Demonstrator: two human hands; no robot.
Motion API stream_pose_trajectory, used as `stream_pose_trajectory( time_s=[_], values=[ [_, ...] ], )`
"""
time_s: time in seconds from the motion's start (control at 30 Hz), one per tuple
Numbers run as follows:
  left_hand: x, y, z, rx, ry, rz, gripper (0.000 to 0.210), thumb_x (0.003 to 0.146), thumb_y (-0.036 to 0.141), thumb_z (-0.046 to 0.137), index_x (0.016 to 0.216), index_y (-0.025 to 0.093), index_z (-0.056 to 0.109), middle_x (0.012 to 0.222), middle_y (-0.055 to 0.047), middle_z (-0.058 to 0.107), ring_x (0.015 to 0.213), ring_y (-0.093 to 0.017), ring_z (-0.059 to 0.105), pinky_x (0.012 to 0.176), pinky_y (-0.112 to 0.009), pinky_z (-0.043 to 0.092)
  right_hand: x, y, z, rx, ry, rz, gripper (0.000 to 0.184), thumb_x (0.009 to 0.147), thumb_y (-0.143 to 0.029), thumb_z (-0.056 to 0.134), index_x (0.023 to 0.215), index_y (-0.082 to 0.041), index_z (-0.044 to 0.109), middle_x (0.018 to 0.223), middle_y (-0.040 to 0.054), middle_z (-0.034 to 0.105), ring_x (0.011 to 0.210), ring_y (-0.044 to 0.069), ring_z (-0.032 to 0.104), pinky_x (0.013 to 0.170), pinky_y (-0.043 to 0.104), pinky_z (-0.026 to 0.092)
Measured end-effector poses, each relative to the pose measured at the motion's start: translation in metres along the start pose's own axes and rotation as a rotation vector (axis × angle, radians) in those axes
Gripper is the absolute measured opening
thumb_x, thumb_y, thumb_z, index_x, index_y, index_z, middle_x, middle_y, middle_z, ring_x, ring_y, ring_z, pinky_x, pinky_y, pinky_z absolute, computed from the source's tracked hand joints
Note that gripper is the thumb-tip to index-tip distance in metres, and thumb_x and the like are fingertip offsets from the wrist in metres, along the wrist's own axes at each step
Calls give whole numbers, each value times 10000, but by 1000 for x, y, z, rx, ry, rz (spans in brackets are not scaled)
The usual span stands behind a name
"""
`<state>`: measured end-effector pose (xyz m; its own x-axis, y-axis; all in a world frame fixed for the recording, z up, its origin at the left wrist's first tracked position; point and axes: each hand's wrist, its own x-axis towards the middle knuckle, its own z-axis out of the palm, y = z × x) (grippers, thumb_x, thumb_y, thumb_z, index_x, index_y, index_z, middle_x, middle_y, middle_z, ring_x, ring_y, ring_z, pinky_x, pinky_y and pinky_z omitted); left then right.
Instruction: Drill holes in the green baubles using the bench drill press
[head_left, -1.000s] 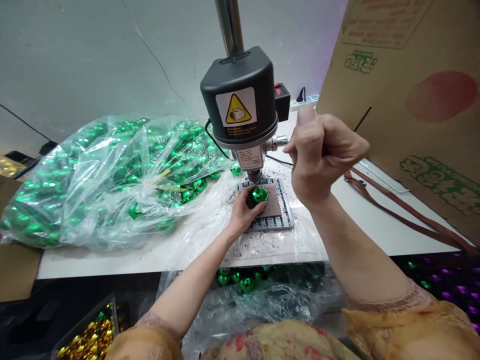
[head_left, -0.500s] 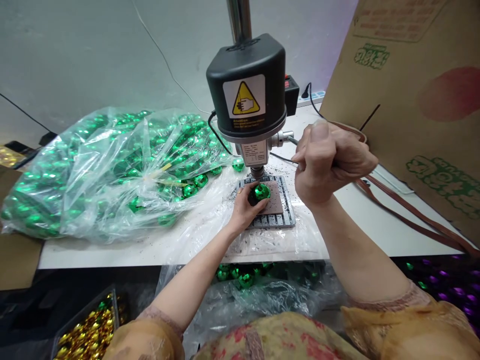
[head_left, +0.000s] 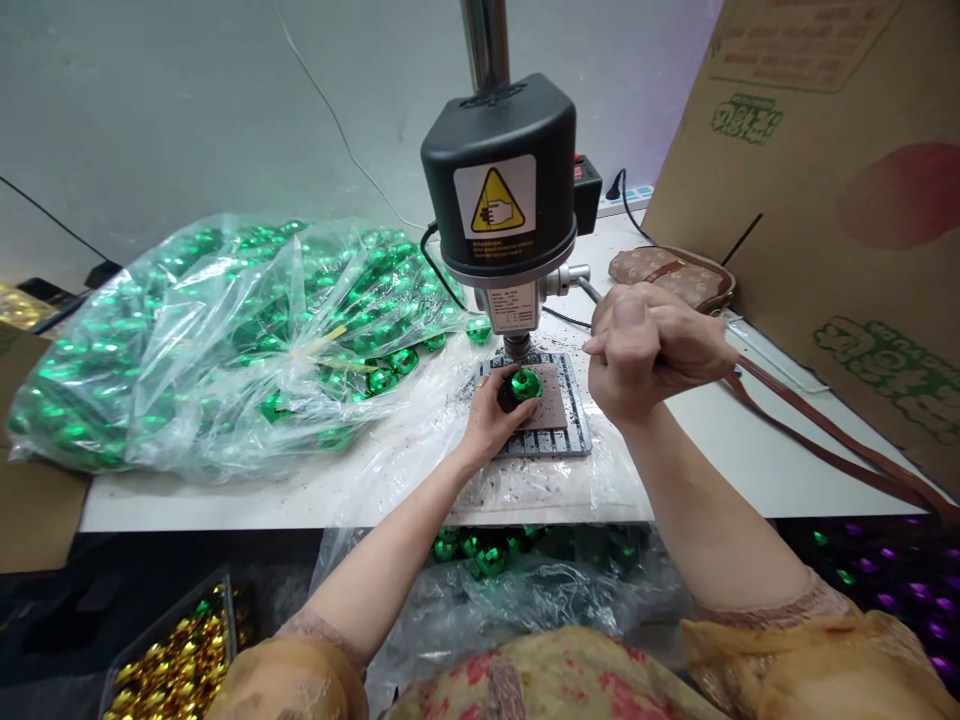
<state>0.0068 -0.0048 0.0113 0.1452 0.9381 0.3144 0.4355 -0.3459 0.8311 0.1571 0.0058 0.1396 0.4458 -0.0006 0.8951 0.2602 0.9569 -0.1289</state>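
Between the thumb and fingers of my left hand (head_left: pixel 491 415) is a shiny green ball (head_left: pixel 526 385), steadied on a brownish pad (head_left: pixel 553 400) over the slotted metal base (head_left: pixel 579 430). Right above it stands the bench drill press (head_left: pixel 499 185), black-topped with a yellow warning label; its chuck (head_left: pixel 517 346) is close over the ball. Whether the bit enters the ball is too small to tell. My right hand (head_left: pixel 649 350) is closed in a fist around the drill press's feed lever (head_left: pixel 589 290), most of which the fingers hide.
A clear plastic bag (head_left: pixel 225 350) of green balls fills the table's left. On the right are a brown patterned handbag (head_left: pixel 675 278) and a large cardboard box (head_left: pixel 840 230). Below the table edge sit a bin of gold balls (head_left: pixel 176 660), more green balls (head_left: pixel 491 560) and purple balls (head_left: pixel 900 580).
My right hand has come down a little with the lever, uncovering more of the handbag. The left hand still holds the green ball on the pad. The view has shifted slightly.
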Motion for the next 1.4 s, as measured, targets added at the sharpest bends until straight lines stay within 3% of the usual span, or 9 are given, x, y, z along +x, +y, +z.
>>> stream_pose_trajectory(
  time_s=[0.43,0.63,0.77,0.83,0.97,1.1,1.17,1.27,1.4],
  values=[
    [0,-3,2,-52,13,-23,523,758,335,833,1230,218,642,1140,-98,671,1127,-301,605,1004,-458,463,-11,0,-10,-68,-49,13,549,877,-272,570,464,-187,220,380,-70,311,329,50,321,361,257,229],
    [5,4,1,23,40,-35,475,734,329,833,1158,215,653,1068,-86,679,1016,-270,618,898,-408,485,33,-12,12,-140,-41,199,442,945,-281,557,520,-208,460,437,-64,411,387,45,334,425,263,291],
    [-14,25,-28,129,54,-53,374,732,327,807,1042,206,636,950,-39,685,877,-210,619,785,-331,473,57,-7,24,-32,-62,287,434,875,-373,646,495,-224,499,414,-60,375,361,50,269,437,297,296],
    [-41,36,-53,146,-120,-68,345,736,344,797,1009,217,628,869,-8,674,786,-181,611,692,-289,454,58,-4,26,18,-44,277,423,844,-414,662,499,-215,519,422,-54,386,360,59,276,458,312,297],
    [-116,44,-98,303,-712,-12,391,696,316,829,1046,267,660,884,-5,688,719,-202,625,620,-304,442,55,-3,26,15,-23,250,445,828,-462,657,488,-215,510,418,-52,383,368,60,275,480,317,292],
    [-158,28,-118,399,-753,170,382,715,390,854,1064,332,712,911,-33,710,735,-249,644,616,-343,467,54,-6,26,-1,-6,257,418,864,-369,652,492,-222,529,421,-46,392,371,59,278,471,321,276],
    [-144,18,-121,355,-586,198,279,802,419,784,1058,325,727,860,-32,714,735,-249,660,632,-342,486,53,-7,26,-13,-7,281,413,898,-291,627,502,-217,537,434,-45,409,374,58,287,471,318,261],
    [-81,3,-117,374,-188,149,127,892,363,664,944,263,722,843,-48,717,783,-248,671,723,-358,519,52,-9,27,-31,-8,304,408,925,-234,589,520,-191,555,454,-50,425,393,48,332,495,291,262],
    [29,-22,-92,505,-27,55,172,916,182,551,1031,186,678,958,-94,714,899,-257,661,856,-402,519,51,-10,27,-61,18,292,424,923,-218,586,506,-166,530,437,-67,416,389,24,329,497,253,252]
  ],
)
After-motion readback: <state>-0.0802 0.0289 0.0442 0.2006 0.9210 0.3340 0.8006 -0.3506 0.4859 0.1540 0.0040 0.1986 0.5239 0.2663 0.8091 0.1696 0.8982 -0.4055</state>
